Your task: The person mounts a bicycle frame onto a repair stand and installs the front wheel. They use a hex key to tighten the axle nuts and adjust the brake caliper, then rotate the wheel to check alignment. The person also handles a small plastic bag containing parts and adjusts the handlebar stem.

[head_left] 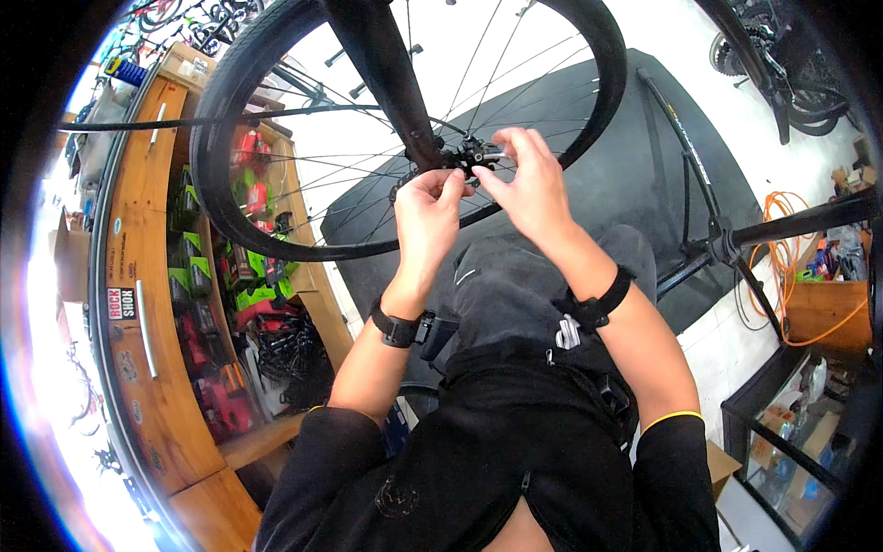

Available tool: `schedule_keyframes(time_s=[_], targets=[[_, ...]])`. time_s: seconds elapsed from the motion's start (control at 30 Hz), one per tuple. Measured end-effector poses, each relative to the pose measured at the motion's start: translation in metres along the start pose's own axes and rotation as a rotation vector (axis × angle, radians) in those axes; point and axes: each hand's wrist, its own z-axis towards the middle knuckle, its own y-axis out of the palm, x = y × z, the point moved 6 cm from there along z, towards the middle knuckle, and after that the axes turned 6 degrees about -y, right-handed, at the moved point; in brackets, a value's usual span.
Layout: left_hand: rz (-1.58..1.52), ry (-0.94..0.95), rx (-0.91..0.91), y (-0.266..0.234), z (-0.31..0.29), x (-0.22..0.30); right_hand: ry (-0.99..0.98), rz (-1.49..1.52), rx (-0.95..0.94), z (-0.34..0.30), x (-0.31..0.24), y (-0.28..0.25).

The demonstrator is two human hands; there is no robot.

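Black zip-fronted clothing (pixel 515 423) is filling the lower centre. At upper centre, the left hand (pixel 428 216) is pinching thumb and index finger together at the disc-brake caliper (pixel 474 156); whether they are gripping a small part cannot be told. The right hand (pixel 533 189) is holding its thumb and index finger apart at the caliper's right, apparently gripping nothing. Outward, the fork leg (pixel 391 74) is carrying the caliper beside the spoked wheel (pixel 212 138); mounting thus appears done, while handwork on the caliper is apparently awaiting completion.
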Motion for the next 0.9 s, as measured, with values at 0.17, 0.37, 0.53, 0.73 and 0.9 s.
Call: schedule_keyframes(time_s=[0.17, 0.37, 0.53, 0.73, 0.9], targets=[[-0.166, -0.022, 0.066, 0.011, -0.01, 0.001, -0.06, -0.09, -0.286, 0.012, 0.013, 0.017], [-0.178, -0.009, 0.152, 0.013, -0.012, 0.001, -0.144, -0.056, -0.179, 0.012, 0.011, 0.023], [-0.076, 0.055, 0.224, 0.009, -0.012, 0.001, -0.271, -0.175, -0.128, 0.005, -0.003, 0.028], [0.106, 0.115, 0.236, 0.005, -0.02, 0.018, -0.221, -0.125, -0.114, 0.007, -0.008, 0.028], [0.206, 0.195, 0.313, 0.007, -0.02, 0.014, -0.205, -0.102, -0.18, 0.008, -0.005, 0.026]])
